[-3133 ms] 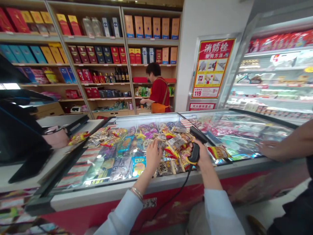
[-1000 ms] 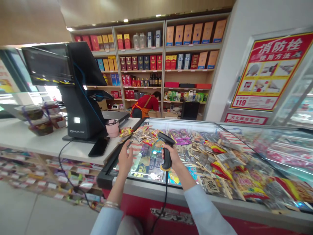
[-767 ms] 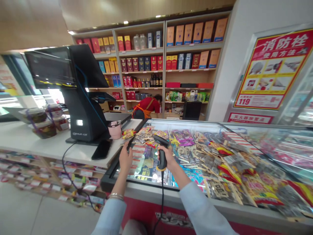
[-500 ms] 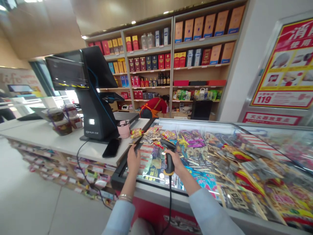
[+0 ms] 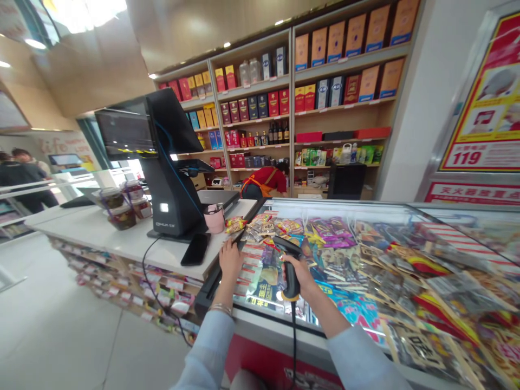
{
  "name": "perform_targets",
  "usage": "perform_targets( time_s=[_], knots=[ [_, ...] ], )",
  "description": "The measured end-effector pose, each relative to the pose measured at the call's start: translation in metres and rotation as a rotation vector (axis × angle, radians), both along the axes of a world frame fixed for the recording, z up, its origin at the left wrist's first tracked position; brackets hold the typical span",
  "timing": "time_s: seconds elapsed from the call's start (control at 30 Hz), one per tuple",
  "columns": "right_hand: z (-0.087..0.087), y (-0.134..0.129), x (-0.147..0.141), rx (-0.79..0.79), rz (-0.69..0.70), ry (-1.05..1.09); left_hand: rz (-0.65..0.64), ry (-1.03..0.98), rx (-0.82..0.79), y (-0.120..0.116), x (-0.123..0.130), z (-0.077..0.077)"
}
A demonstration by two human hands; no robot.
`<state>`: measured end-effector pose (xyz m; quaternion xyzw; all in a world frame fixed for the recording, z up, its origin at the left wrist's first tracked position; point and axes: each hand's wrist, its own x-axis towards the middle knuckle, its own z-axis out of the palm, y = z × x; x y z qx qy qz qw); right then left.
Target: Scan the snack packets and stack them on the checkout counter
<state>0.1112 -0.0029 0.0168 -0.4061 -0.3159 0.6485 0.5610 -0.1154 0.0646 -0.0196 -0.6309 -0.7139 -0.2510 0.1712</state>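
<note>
Here's the scanner [image 5: 291,276], gripped in the right hand [image 5: 299,275], fingers wrapped round its handle, over the glass-topped case [image 5: 264,325]! Its cord [image 5: 294,336] drops toward six o'clock. At nine o'clock of it, the left hand [image 5: 231,261] lies along the case's dark edge, fingers forward and slightly parted; whether they press on it, I cannot tell. Snack packets [image 5: 420,344] crowd the glass from twelve round to four. Out at ten, on the white bench [image 5: 170,250], a phone [image 5: 195,249], a pink cup [image 5: 214,218] and the till screen [image 5: 125,130]. Near twelve, a person in red [image 5: 264,181] bends by the shelves [image 5: 341,115].
</note>
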Motion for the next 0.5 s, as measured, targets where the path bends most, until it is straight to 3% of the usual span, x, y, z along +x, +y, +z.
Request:
perform_targets(
  time_s=[0.3, 0.5],
  knots=[
    [-0.002, 0.0, 0.0, 0.007, 0.005, -0.001, -0.021, -0.04, 0.086, 0.008, -0.005, -0.007],
    [-0.001, 0.0, -0.001, -0.016, 0.007, -0.011, -0.051, -0.011, 0.154, -0.012, 0.01, 0.005]
  ],
)
